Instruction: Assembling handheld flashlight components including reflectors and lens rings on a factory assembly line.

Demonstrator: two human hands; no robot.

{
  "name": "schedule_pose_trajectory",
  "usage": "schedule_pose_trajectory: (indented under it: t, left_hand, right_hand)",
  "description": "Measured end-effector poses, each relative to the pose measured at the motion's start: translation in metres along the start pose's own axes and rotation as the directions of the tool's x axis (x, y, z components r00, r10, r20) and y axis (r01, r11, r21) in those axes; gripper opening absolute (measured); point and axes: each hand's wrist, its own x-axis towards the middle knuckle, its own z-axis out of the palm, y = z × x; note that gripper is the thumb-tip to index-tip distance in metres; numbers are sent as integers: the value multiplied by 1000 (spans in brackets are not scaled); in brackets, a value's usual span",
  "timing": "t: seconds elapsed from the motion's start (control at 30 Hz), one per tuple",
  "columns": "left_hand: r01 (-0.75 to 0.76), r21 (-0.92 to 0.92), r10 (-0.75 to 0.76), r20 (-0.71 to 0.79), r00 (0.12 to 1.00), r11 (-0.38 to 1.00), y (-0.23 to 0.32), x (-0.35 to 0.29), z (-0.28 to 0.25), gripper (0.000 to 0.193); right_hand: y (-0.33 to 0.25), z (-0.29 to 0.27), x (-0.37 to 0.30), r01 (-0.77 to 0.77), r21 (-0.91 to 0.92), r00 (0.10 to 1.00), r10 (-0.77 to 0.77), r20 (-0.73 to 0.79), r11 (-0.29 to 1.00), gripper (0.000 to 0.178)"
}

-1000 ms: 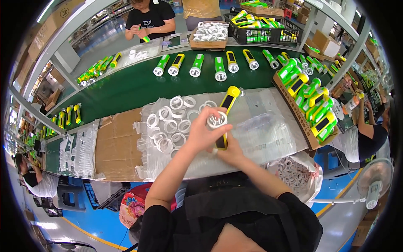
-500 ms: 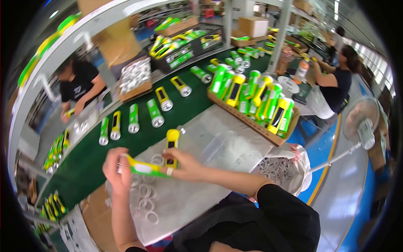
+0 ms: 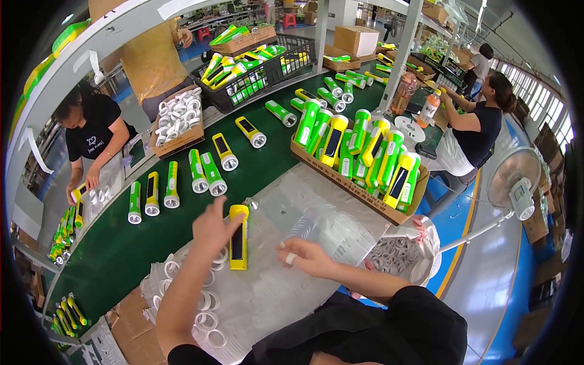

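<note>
My left hand (image 3: 213,227) reaches toward the near edge of the green belt, its fingers apart and nothing in it. Just past its fingertips lies a green and white flashlight (image 3: 212,174), close beside another one on the belt. A yellow flashlight (image 3: 238,242) with a dark panel lies on the plastic-covered table between my hands. My right hand (image 3: 311,260) hovers over that table, fingers loosely bent and apart, with no object visible in it. A white band wraps one of its fingers. Several white rings (image 3: 207,321) lie on the table near my left forearm.
A carton (image 3: 340,180) packed with upright flashlights stands at the right of the table. Beside it hangs a bag (image 3: 433,243) of grey rings. More flashlights line the belt (image 3: 115,261). Co-workers sit across and at right, near a fan (image 3: 514,176).
The green flashlight that was between both hands now lies on the belt. My left hand has moved forward and right; my right hand has drawn back to the right. Flashlights on the belt shifted left.
</note>
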Motion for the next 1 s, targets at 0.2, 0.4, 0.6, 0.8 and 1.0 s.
schedule_pose_trajectory:
  t: [0.2,0.4,0.6,0.8,1.0]
  left_hand:
    - [-40,-99,46,54,998,994,5,-31,26,77]
    - [-145,-289,118,-108,987,946,43,-55,-12,76]
    - [-92,-524,92,-26,995,847,77,-121,-24,80]
    - [-35,-595,-176,-293,940,803,40,-147,-12,29]
    - [109,-993,106,103,989,-49,73,-144,-24,64]
  right_hand:
    - [-9,14,36,-99,12,994,98,50,995,29]
    - [-40,24,48,-66,90,997,68,-19,994,42]
    - [-40,44,25,29,121,999,-32,23,992,47]
    - [-44,62,-12,112,262,986,-140,88,958,33]
    - [-43,84,-38,-140,342,874,-47,484,929,28]
